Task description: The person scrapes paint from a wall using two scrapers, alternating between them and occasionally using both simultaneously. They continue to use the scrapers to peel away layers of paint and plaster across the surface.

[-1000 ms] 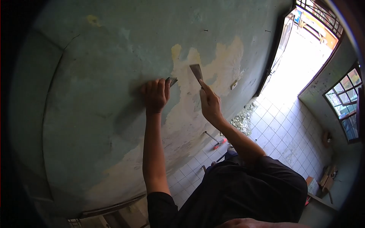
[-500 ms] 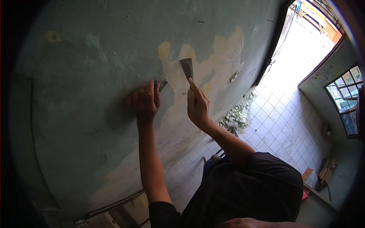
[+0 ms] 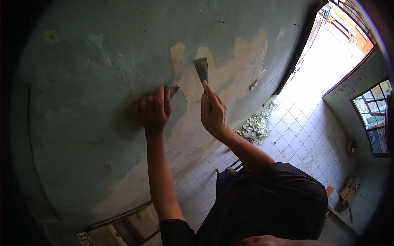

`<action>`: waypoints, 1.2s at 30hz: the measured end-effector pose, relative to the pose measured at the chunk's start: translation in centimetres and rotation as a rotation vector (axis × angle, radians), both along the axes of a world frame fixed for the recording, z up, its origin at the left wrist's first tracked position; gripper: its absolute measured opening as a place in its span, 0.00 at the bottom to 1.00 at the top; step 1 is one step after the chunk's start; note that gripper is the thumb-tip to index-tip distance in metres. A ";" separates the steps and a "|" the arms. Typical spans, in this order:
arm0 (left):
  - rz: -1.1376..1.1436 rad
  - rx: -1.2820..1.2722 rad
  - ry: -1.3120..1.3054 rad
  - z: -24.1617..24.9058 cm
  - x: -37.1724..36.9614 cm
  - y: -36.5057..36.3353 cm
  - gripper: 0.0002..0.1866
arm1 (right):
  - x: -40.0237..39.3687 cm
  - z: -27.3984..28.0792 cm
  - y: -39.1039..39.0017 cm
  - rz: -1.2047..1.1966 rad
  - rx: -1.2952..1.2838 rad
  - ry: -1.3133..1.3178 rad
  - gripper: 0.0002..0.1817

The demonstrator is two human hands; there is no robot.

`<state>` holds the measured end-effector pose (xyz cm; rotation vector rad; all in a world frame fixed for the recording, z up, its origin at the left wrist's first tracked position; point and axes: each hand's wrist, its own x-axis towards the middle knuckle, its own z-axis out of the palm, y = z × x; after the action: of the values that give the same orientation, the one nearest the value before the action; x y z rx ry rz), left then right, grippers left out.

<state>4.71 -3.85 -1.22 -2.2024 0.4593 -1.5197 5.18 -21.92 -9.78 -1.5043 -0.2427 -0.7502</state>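
My right hand (image 3: pixel 213 111) is closed around a scraper (image 3: pixel 201 69), its flared metal blade pointing up over the bared pale patch (image 3: pixel 240 53) of the wall. To its left, my left hand (image 3: pixel 155 110) rests close against the green painted wall (image 3: pixel 94 110), fingers bent. A second scraper's dark blade (image 3: pixel 174 89) sticks out from those fingers towards the patch's edge, with small flakes along its top; its handle is hidden in the hand. Ragged paint borders the patch, with a yellowish spot (image 3: pixel 177 52) at its upper left.
A heap of paint chips (image 3: pixel 258 125) lies on the white tiled floor (image 3: pixel 303 135) at the wall's foot. A small socket (image 3: pixel 253 85) and a nail (image 3: pixel 221 21) are on the wall. Beyond stand an open doorway (image 3: pixel 328 53), a window (image 3: pixel 375 110) and a cardboard box (image 3: pixel 349 190).
The view has shifted slightly. The right hand's scraper sits a touch higher against the wall; both hands keep the same hold.
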 end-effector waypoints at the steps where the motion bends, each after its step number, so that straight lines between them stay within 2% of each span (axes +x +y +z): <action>1: 0.009 -0.010 -0.005 0.0 0.1 0.0 0.16 | -0.1 -0.2 0.0 0.004 -0.015 -0.012 0.25; 10: 0.016 0.004 -0.017 -0.1 0.3 0.2 0.16 | 0.0 0.2 -0.3 0.013 0.003 -0.045 0.26; 14: 0.016 0.005 0.014 -0.3 0.0 0.4 0.16 | -0.4 0.1 -0.4 0.051 0.001 0.031 0.27; 36: 0.007 0.002 0.000 -0.1 0.1 0.2 0.15 | -0.4 -0.6 1.0 -0.016 0.014 -0.035 0.27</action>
<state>4.82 -3.67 -1.27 -2.2006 0.4530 -1.5148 4.78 -20.89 -10.41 -1.4824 -0.2513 -0.7899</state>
